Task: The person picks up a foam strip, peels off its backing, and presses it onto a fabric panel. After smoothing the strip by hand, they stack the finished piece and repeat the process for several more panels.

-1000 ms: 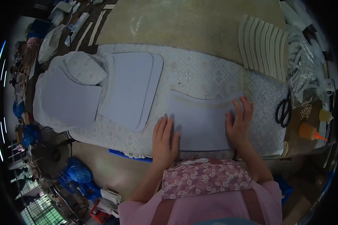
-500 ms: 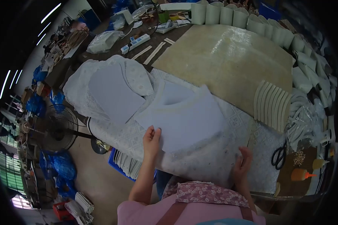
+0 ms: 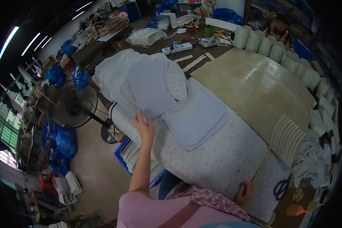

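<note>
My left hand (image 3: 144, 129) reaches over the table with thumb and forefinger apart, its fingertips right at the lower edge of a smooth white curved panel (image 3: 150, 87). That panel lies on a bunched white lace-patterned cloth (image 3: 112, 78), and a patterned curved piece (image 3: 176, 81) shows from under its right side. Just right of it, more white curved panels (image 3: 197, 119) lie stacked, their edges slightly offset. My right hand (image 3: 245, 193) rests low by the near table edge, fingers curled in, with nothing visible in them.
A large tan board (image 3: 254, 76) bears a row of pale strips (image 3: 287, 136). Rolled pale pieces (image 3: 265, 46) line its far edge. Black scissors (image 3: 281, 189) and an orange-capped bottle (image 3: 295, 209) are at right. A fan (image 3: 75, 104) and a blue crate (image 3: 121, 152) stand left.
The view has swung left. My left hand has left the right-hand panels and moved to the left panel's edge. My right hand has drawn down toward the near edge, its fingers curling.
</note>
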`<state>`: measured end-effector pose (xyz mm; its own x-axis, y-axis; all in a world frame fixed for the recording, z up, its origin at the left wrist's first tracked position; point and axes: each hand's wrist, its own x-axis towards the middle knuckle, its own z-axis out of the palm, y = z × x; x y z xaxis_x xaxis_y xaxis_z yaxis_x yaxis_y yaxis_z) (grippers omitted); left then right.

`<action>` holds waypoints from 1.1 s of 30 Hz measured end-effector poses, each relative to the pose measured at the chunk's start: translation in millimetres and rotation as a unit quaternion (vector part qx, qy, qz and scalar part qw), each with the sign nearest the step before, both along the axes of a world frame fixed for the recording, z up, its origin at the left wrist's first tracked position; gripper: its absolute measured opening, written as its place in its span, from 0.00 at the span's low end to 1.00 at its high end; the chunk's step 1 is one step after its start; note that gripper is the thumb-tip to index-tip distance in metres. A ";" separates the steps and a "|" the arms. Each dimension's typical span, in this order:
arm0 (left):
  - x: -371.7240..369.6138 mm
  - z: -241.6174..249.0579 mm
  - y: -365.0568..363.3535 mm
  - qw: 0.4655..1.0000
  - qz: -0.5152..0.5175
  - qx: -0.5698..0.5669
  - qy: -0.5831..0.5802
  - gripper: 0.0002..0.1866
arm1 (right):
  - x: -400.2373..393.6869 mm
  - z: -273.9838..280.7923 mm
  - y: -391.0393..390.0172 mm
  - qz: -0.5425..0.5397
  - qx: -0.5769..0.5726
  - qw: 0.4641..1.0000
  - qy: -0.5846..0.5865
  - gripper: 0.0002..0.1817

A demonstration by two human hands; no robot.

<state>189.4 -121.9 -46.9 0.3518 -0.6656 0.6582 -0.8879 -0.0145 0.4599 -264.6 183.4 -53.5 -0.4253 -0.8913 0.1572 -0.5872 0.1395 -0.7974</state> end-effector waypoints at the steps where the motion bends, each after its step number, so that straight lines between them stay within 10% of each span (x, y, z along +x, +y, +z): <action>1: 6.6 9.6 -15.1 0.998 0.041 -0.027 -0.035 0.32 | -4.5 -9.7 2.5 -0.011 -0.017 1.000 -0.005 0.12; 8: 9.2 54.5 -46.3 0.980 0.061 0.036 0.184 0.28 | 0.4 -2.9 7.1 -0.113 -0.093 0.988 -0.055 0.06; 17: 33.4 58.2 -49.6 0.986 0.028 0.009 0.167 0.19 | -17.8 -57.6 7.5 -0.060 -0.131 0.990 0.016 0.03; 33: 22.7 65.1 -49.5 0.996 0.036 -0.058 0.049 0.12 | 15.2 20.1 -8.7 -0.032 -0.135 0.987 -0.075 0.14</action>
